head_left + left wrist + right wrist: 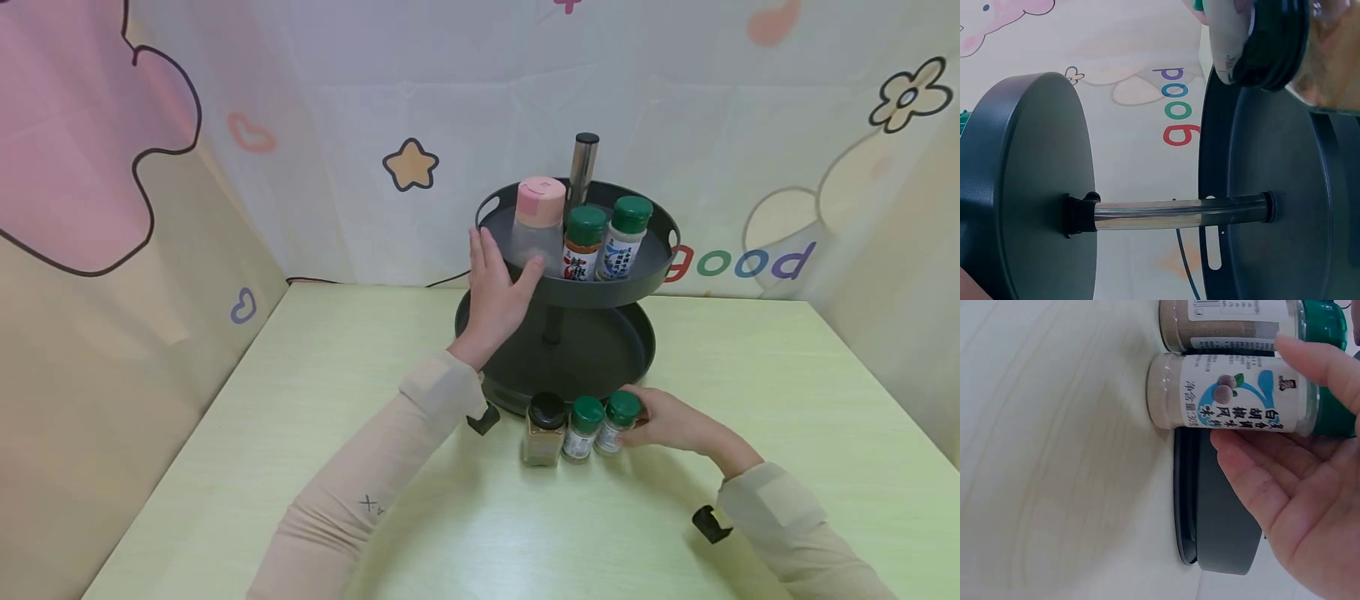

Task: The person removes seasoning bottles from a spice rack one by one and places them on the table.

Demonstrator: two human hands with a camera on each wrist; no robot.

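Observation:
My left hand (498, 292) rests against the left front rim of the upper tray (600, 293) of a dark two-tier rack, fingers extended and thumb spread. My right hand (667, 421) holds a green-capped spice jar (611, 435) between thumb and fingers. In the right wrist view this seasoning jar (1235, 394) has a white label and pale powder inside. Close beside it stand another green-capped jar (579, 442) and a black-capped square jar (545, 446). All three are upright on the table in front of the lower tray (600, 367).
On the upper tray stand a pink-capped bottle (538, 237), a red-labelled jar (581, 250) and a blue-labelled jar (622, 246). A metal post (583, 167) rises through the rack. The pale table (360, 333) meets a printed curtain (337, 167) at the back.

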